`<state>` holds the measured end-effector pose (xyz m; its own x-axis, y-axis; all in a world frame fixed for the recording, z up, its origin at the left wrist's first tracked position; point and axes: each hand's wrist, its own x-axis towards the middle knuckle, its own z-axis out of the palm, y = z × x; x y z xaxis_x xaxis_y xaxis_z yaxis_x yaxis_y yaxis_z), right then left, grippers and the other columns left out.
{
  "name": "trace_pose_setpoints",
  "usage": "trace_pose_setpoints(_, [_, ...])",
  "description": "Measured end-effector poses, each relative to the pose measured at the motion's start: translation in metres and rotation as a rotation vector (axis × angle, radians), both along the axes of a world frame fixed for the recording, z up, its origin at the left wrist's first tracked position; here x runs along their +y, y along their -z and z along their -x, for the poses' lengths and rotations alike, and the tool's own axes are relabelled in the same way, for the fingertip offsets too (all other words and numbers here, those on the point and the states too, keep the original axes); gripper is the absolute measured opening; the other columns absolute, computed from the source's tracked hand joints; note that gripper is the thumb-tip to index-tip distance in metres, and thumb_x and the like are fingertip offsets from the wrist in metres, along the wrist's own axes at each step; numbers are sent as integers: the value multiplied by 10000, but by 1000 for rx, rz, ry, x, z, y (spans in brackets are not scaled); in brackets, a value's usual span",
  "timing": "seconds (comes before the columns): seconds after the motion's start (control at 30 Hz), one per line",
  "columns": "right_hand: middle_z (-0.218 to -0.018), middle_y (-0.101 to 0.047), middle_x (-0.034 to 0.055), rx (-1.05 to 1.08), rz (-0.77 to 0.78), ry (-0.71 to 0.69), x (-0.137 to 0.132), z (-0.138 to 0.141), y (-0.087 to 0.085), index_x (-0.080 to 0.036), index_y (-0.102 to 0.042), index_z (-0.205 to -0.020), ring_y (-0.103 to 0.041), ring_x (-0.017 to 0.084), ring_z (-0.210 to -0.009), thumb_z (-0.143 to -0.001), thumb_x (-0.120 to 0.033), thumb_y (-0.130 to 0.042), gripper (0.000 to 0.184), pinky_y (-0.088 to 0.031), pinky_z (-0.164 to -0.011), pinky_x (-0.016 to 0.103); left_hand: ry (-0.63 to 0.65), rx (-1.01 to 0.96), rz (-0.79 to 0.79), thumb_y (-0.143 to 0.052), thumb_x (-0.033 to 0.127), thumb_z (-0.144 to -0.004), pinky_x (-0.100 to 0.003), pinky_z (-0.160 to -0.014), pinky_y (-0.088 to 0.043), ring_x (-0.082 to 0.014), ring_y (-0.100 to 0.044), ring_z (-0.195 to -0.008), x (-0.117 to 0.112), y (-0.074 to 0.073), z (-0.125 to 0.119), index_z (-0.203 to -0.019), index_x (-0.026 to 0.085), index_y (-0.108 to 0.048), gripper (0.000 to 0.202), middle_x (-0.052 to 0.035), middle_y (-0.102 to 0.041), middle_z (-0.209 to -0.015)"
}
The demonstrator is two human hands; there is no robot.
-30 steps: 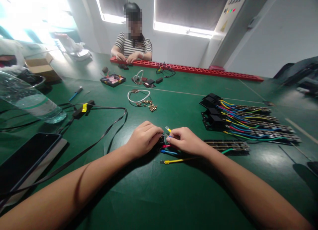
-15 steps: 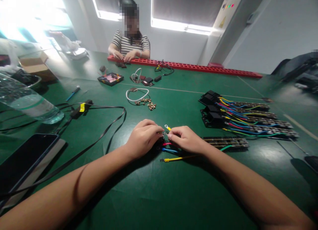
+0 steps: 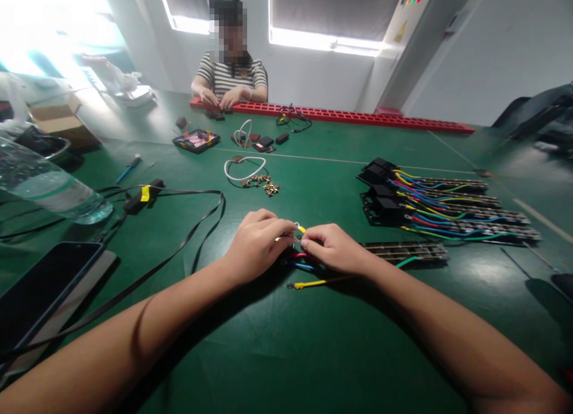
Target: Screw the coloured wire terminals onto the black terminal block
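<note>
Left hand curled knuckles-up, left of wired part, right hand curled opposite, fingertips of both pinched on it, forearms converging, yellow wire just below.

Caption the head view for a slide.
Left hand and right hand pinch a wired part on the green table.

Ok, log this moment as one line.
left hand: pinching wire harness | right hand: pinching same harness | harness: on green table | stacked harnesses: right of hands
</note>
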<state>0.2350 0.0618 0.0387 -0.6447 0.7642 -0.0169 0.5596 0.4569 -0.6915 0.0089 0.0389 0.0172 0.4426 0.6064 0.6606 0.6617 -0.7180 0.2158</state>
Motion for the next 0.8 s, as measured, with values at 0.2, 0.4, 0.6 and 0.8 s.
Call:
trace_pose_setpoints(0.2, [-657,-520,-17,11,12,-2,-1,-1,-1,-159,-569,-696,-454,103,-639,-943,-309,-507,296,-279,-622,259,8,9,13,-648,296,-994,-342,-781,-459,-195,-650,-834,0,-1,0,-973,211,-702,103,-15,-759,-880])
trace_pose_setpoints(0.4, [-673,-549,-11,13,-34,-10,-2,-2,0,-153,-603,-720,-471,103,-647,-946,-299,-512,283,-290,-633,257,76,-44,40,-663,262,-984,-299,-771,-517,-169,-679,-804,0,-2,0,-956,203,-721,87,-17,-773,-885])
trace_pose_setpoints(0.6, [-686,-577,-1,-3,-49,-16,-2,-1,-1,-146,-645,-751,-486,108,-655,-947,-300,-522,278,-291,-637,257,81,-72,67,-680,284,-977,-293,-761,-523,-163,-681,-783,0,-4,0,-939,199,-723,102,-13,-771,-865])
trace_pose_setpoints(0.8, [-720,-620,13,-8,-64,-34,-2,-2,-2,-147,-675,-784,-512,119,-680,-949,-307,-533,271,-307,-652,260,74,-43,57,-662,314,-991,-305,-754,-509,-167,-693,-770,1,-3,0,-939,202,-726,139,-16,-769,-853])
